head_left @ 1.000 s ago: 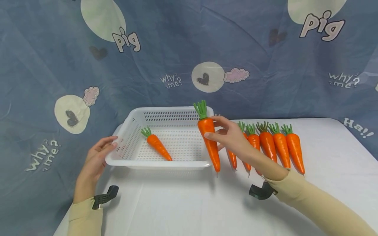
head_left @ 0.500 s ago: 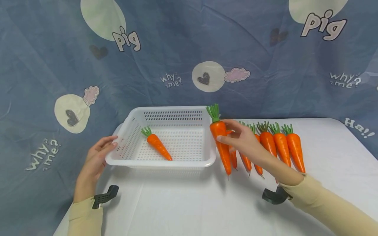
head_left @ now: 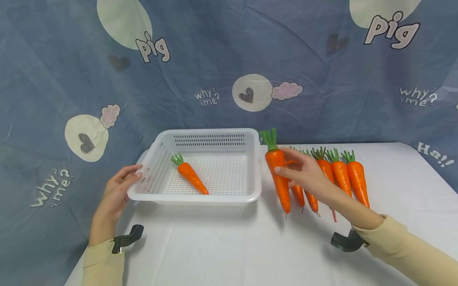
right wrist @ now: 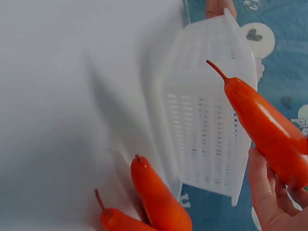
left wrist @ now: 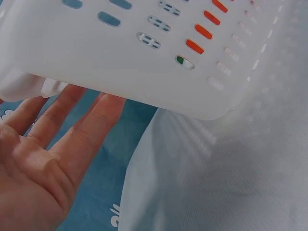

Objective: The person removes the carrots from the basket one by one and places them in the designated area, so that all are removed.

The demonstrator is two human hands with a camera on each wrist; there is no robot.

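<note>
My right hand [head_left: 305,174] pinches an orange carrot [head_left: 278,174] with a green top between thumb and fingers, above the table just right of the white basket. In the right wrist view this carrot [right wrist: 262,130] points its thin root tip up and left. My left hand [head_left: 113,194] rests its fingers on the left rim of the white perforated basket [head_left: 200,198]; in the left wrist view the fingers [left wrist: 91,130] look nearly straight where they meet the basket edge. Inside the basket lies one carrot [head_left: 192,176], tilted, its green top toward the back left.
Right of the basket, several more carrots [head_left: 358,180] lie side by side on the white table [head_left: 222,246], tops toward the back; my right hand and forearm partly hide some. A blue printed cloth [head_left: 200,59] hangs behind the table.
My right hand has moved right with the carrot, from over the basket's right edge to beyond it, and slightly lower. The left hand and basket look unchanged.
</note>
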